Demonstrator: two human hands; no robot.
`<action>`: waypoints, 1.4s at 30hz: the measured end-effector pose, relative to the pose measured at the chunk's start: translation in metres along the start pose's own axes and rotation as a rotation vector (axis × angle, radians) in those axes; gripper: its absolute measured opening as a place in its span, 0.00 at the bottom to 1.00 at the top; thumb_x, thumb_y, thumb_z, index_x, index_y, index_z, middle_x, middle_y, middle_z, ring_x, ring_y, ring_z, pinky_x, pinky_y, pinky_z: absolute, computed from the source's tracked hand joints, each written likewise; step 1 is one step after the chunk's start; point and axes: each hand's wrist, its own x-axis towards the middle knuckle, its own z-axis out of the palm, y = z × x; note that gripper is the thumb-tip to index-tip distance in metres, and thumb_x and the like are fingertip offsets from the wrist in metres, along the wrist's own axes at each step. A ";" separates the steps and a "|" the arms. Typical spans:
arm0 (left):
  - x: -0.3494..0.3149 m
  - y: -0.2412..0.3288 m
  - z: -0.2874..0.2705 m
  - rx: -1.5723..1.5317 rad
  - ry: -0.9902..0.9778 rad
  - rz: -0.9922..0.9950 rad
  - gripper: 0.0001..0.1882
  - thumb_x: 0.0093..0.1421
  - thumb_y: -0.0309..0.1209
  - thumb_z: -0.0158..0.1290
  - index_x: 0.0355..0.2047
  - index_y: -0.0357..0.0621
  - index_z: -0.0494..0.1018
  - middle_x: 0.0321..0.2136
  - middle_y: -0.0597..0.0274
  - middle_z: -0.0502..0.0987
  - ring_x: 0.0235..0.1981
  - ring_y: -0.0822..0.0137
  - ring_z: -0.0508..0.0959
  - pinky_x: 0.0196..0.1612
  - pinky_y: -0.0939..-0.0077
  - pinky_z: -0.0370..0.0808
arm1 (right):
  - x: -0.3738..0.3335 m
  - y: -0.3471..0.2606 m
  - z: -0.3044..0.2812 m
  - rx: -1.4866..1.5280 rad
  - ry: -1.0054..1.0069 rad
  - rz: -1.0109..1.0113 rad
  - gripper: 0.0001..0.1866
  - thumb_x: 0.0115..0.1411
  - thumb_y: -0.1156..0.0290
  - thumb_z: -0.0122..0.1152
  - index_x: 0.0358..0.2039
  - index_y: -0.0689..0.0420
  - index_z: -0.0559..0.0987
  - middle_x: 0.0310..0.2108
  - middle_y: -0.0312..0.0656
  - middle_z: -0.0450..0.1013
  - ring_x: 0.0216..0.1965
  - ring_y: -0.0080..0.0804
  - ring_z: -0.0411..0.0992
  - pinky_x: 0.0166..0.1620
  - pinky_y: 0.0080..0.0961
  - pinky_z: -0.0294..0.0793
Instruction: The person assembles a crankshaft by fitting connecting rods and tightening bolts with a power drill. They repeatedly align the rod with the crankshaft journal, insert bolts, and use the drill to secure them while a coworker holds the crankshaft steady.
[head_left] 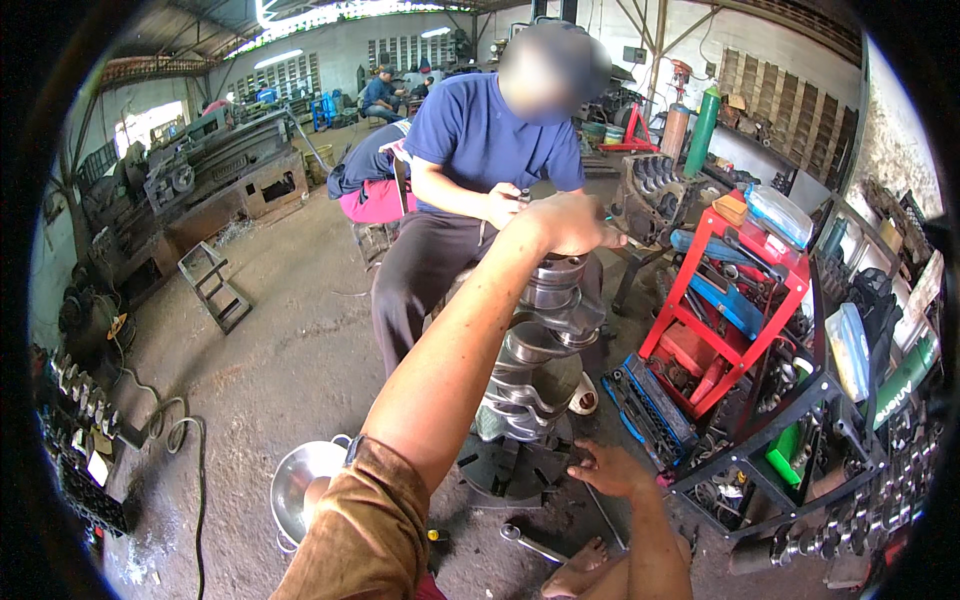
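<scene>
A steel crankshaft stands upright on a dark round slotted base. My left arm reaches out over it, and my left hand is palm down at its top end; the fingers are mostly hidden behind the back of the hand. My right hand is low beside the base, fingers apart, with nothing visible in it. A thin metal rod lies just below that hand. Facing me across the crankshaft sits a person in a blue shirt, whose hand holds a small dark cylindrical piece.
A red tool cart and an open socket set stand at the right, near a black rack. A metal basin and a wrench are on the floor. A cable and metal frame lie left.
</scene>
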 end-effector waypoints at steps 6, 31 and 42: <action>-0.001 -0.001 0.001 -0.012 0.045 0.028 0.35 0.55 0.59 0.56 0.46 0.37 0.77 0.42 0.45 0.80 0.46 0.49 0.79 0.50 0.62 0.72 | -0.001 0.002 0.001 -0.024 0.012 0.001 0.40 0.56 0.46 0.61 0.61 0.59 0.66 0.40 0.51 0.79 0.44 0.51 0.77 0.49 0.41 0.74; 0.001 -0.009 0.000 -0.209 -0.003 0.063 0.31 0.59 0.47 0.57 0.51 0.29 0.70 0.44 0.44 0.78 0.45 0.59 0.78 0.50 0.69 0.72 | 0.016 -0.020 0.012 -0.041 -0.012 -0.130 0.35 0.59 0.51 0.57 0.61 0.59 0.65 0.40 0.54 0.77 0.44 0.55 0.75 0.48 0.44 0.73; -0.001 -0.008 -0.001 -0.087 0.035 0.097 0.32 0.60 0.51 0.56 0.51 0.32 0.71 0.46 0.47 0.77 0.46 0.62 0.76 0.51 0.69 0.70 | 0.019 -0.017 0.014 -0.015 0.009 -0.171 0.36 0.58 0.51 0.59 0.61 0.59 0.65 0.41 0.56 0.77 0.44 0.54 0.75 0.49 0.44 0.73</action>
